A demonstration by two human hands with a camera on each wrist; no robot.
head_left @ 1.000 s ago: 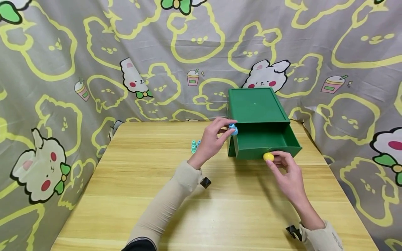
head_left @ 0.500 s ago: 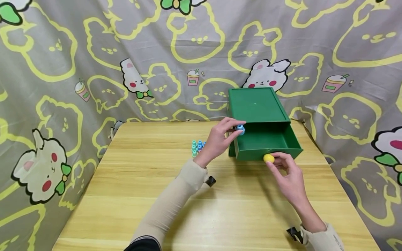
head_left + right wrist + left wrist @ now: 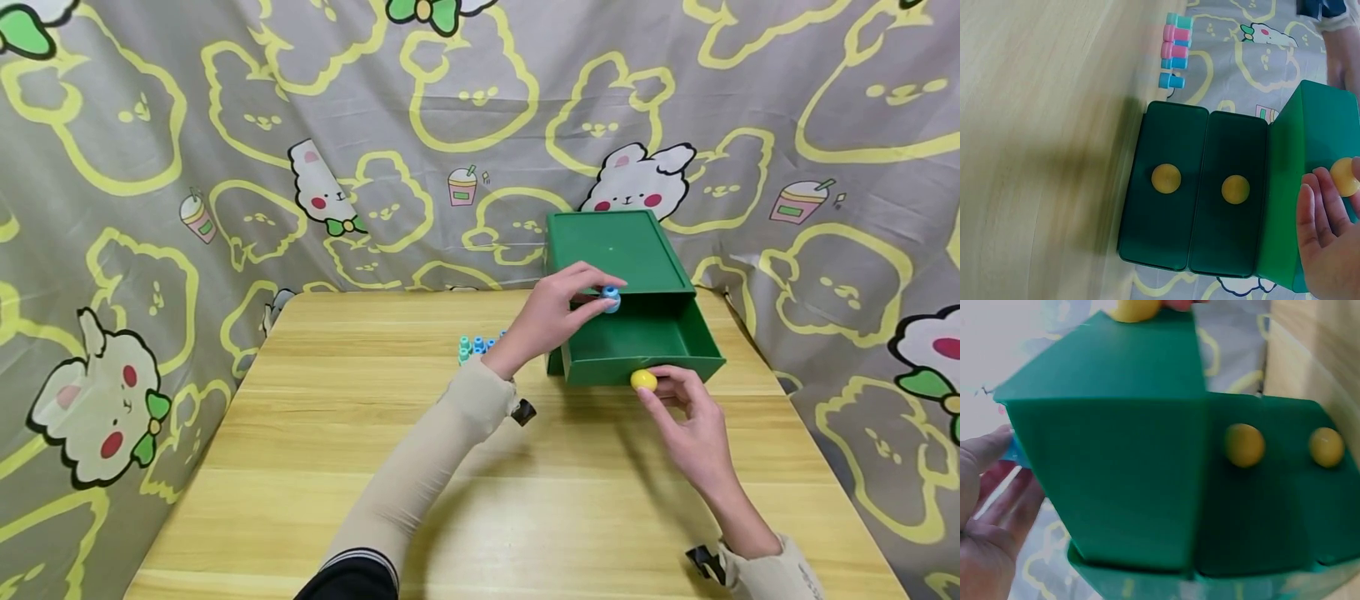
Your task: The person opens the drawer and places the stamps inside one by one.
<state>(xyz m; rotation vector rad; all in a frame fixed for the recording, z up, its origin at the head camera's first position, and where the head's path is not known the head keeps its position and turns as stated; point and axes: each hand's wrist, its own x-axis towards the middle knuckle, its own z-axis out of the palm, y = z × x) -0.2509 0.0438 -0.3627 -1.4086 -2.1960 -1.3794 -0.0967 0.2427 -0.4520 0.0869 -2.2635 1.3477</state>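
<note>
My left hand (image 3: 551,315) pinches a small blue peg-shaped piece (image 3: 611,301) between thumb and fingers, above the pulled-out top drawer (image 3: 600,373) of a green cabinet (image 3: 615,243). In the left wrist view, a drawer wall hides most of that blue piece (image 3: 1016,452). My right hand (image 3: 688,421) holds the yellow round knob (image 3: 643,381) on the drawer's front between thumb and fingers. From the head view, the part of the drawer floor that shows is bare green. Two lower drawers, shut, carry yellow knobs (image 3: 1166,179) in the right wrist view.
Several similar pieces (image 3: 478,343) in teal and blue stand on the wooden table (image 3: 337,400), left of the cabinet and partly behind the left forearm. Pink pieces (image 3: 1176,50) show among them from the right wrist. A patterned grey curtain (image 3: 360,108) hangs behind the table.
The left hand has moved right with the blue piece, from the drawer's left edge to over its inside. The right hand stays on the knob; the drawer has hardly moved.
</note>
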